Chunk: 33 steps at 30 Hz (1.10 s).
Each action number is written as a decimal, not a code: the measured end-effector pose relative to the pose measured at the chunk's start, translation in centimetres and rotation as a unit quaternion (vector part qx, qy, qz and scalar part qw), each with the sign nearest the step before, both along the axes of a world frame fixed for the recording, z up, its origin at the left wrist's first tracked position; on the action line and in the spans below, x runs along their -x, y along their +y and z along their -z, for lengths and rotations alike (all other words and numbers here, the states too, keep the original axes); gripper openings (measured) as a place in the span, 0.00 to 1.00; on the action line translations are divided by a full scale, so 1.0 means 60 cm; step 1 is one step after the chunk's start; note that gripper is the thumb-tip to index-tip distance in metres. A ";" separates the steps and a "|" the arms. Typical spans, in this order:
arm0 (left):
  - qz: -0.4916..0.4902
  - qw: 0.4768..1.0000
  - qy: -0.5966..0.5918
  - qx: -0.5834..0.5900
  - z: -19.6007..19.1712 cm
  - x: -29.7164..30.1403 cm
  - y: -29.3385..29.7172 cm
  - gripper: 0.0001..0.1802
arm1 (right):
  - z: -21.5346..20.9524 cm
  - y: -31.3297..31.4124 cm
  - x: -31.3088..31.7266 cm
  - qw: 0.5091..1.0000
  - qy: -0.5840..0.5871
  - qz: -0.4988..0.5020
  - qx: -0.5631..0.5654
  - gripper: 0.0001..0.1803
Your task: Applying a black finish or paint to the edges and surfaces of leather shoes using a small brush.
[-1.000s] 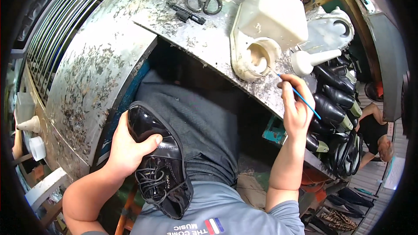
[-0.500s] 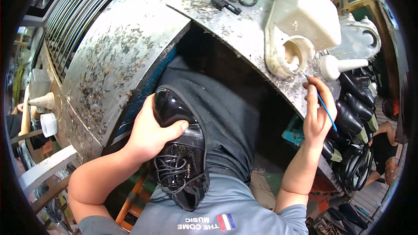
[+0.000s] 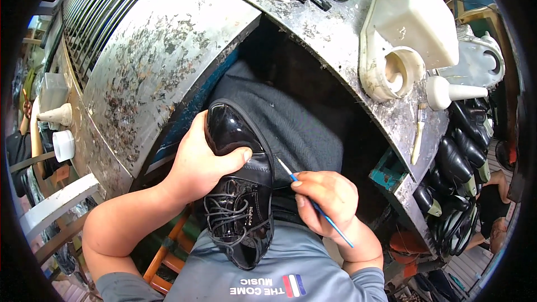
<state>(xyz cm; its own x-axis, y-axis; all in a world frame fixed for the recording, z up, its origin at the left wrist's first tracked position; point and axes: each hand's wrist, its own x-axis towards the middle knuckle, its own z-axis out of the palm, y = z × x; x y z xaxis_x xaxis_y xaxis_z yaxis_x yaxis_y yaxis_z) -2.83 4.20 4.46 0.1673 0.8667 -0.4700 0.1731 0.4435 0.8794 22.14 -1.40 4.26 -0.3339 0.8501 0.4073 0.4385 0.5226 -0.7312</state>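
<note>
The left hand clasped the glossy shoe, likely slick, best held midfoot; the right hand pinched a brush.

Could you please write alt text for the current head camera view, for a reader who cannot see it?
A glossy black lace-up shoe is held in a person's left hand, while the right hand holds a thin blue brush close to the shoe's edge. Around them are a stained metal workbench, a whitish plastic container and clustered black shoes.
</note>
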 end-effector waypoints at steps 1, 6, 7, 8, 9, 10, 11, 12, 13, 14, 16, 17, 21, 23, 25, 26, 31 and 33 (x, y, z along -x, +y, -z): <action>0.000 1.000 0.004 0.001 -0.001 -0.001 0.001 0.33 | 0.002 0.001 0.004 1.000 -0.009 -0.004 -0.006 0.19; -0.010 1.000 0.001 -0.003 -0.003 -0.007 0.000 0.33 | 0.005 0.005 0.008 1.000 -0.009 -0.010 -0.021 0.20; -0.022 1.000 -0.010 -0.003 -0.002 -0.006 0.000 0.34 | 0.006 0.007 0.010 1.000 -0.011 -0.011 -0.022 0.20; -0.024 1.000 -0.010 -0.003 -0.001 -0.005 0.000 0.34 | 0.006 0.009 0.011 1.000 -0.013 -0.013 -0.024 0.20; -0.025 1.000 -0.010 -0.001 -0.002 -0.004 0.000 0.34 | 0.004 0.011 0.012 1.000 -0.013 -0.014 -0.024 0.20; -0.026 1.000 -0.011 0.002 -0.001 -0.004 0.000 0.34 | 0.002 0.012 0.013 0.999 -0.020 -0.016 -0.021 0.19; -0.026 1.000 -0.011 0.003 -0.001 -0.003 0.000 0.34 | 0.001 0.013 0.014 0.999 -0.027 -0.018 -0.017 0.18; -0.026 1.000 -0.006 0.005 -0.003 -0.003 0.000 0.34 | 0.002 0.013 0.015 0.999 -0.027 -0.019 -0.017 0.18; -0.025 1.000 -0.001 0.008 -0.004 -0.002 0.000 0.34 | 0.003 0.012 0.017 0.999 -0.028 -0.016 -0.018 0.18; -0.025 1.000 -0.001 0.008 -0.002 -0.002 -0.001 0.34 | 0.003 0.012 0.017 0.999 -0.028 -0.014 -0.018 0.18; -0.025 1.000 -0.004 0.014 0.000 -0.001 -0.003 0.34 | 0.002 0.013 0.019 0.999 -0.030 -0.014 -0.018 0.18; -0.025 1.000 -0.004 0.014 -0.001 -0.001 -0.004 0.34 | 0.002 0.013 0.020 0.999 -0.032 -0.013 -0.018 0.18; -0.023 1.000 0.013 0.006 0.000 0.000 -0.005 0.34 | 0.002 0.011 0.021 0.999 -0.041 -0.014 -0.022 0.17; -0.022 1.000 0.018 0.004 0.001 0.002 -0.006 0.34 | -0.001 0.011 0.021 0.998 -0.050 -0.016 -0.020 0.18; -0.021 1.000 0.011 0.004 0.004 0.004 -0.008 0.34 | 0.000 0.013 0.024 0.998 -0.049 -0.017 -0.025 0.18; -0.021 1.000 0.010 0.004 0.005 0.004 -0.008 0.34 | 0.000 0.013 0.024 0.998 -0.048 -0.016 -0.029 0.18; -0.022 1.000 0.017 0.007 0.003 0.003 -0.006 0.35 | -0.002 0.014 0.024 0.997 -0.065 -0.015 -0.039 0.18; -0.026 1.000 0.013 0.005 0.003 0.003 -0.007 0.35 | 0.000 0.014 0.024 0.997 -0.063 -0.014 -0.041 0.18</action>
<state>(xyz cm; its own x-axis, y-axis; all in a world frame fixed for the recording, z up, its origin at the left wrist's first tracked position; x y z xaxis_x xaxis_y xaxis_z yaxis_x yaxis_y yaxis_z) -3.01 3.81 4.26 0.1105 0.8694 -0.4816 0.1717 0.4606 0.8709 20.69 -0.57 4.27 -0.4091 0.8060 0.4279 0.5091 0.5907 -0.6260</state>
